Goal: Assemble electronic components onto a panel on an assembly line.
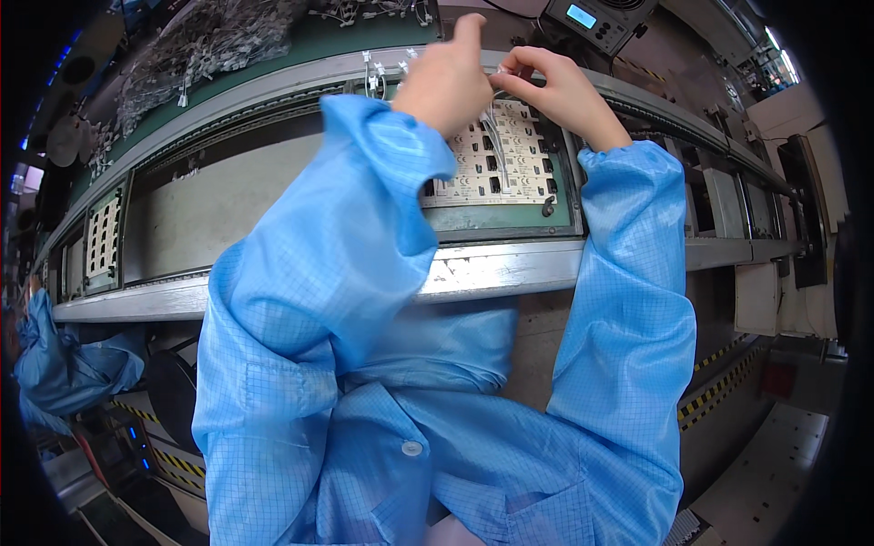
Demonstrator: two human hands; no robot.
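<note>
My right hand (566,95) is above the far rail, thumb and index finger pinched on the small white connector (500,72) of a cable. Close beside it on the left is my left hand (443,84), its back toward me. One finger points up and the others curl out of sight, so what they hold is hidden. Below both hands lies a panel of white circuit boards (469,188) with black components, seated in a green carrier (496,218). White wires (498,150) run down across the boards. My left sleeve covers part of the panel.
Metal conveyor rails (510,266) run left to right. A second board panel (103,234) sits far left. Bagged cables (205,55) are piled behind the line, with loose white connectors (368,58) near the rail. A device with a lit display (581,15) stands behind. Another person's blue sleeve (68,350) shows at left.
</note>
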